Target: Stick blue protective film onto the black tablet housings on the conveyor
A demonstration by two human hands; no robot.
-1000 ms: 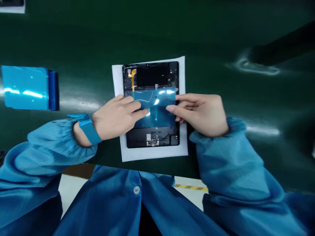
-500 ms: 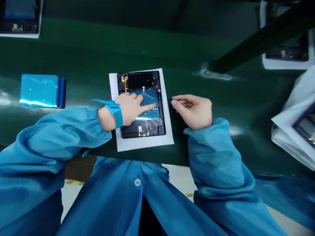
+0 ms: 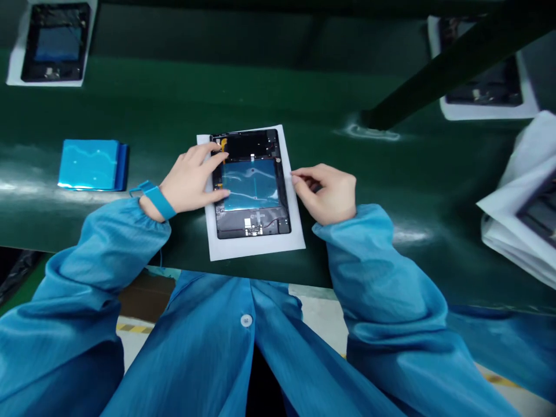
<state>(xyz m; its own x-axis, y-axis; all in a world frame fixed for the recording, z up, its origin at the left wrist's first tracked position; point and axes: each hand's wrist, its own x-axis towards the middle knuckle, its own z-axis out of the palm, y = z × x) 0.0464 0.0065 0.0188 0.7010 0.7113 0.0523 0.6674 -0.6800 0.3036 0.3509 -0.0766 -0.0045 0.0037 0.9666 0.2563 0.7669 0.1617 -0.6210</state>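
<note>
An opened tablet (image 3: 254, 226) lies on a sheet of white paper (image 3: 217, 252) in front of me, its inner parts facing up. A flat blue film-covered battery-like panel (image 3: 252, 185) fills its middle. My left hand (image 3: 191, 176) is open at the tablet's left side, fingers spread, tips on the frame and the panel's left edge. My right hand (image 3: 328, 191) is closed in a pinch, fingertips at the paper's right edge; whatever is between them is too small to make out. A blue strap (image 3: 158, 200) circles my left wrist.
Left on the green bench (image 3: 174, 104) is a stack of blue film-covered panels (image 3: 89, 165). Another opened tablet (image 3: 56, 43) lies at the far left, and one more (image 3: 486, 87) at the far right behind a dark post (image 3: 417, 81). White sheets (image 3: 516, 208) are piled at right.
My left hand has moved left off the middle of the blue panel to the tablet's left side, fingers spreading. My right hand has come left to the paper's edge, still pinched.
</note>
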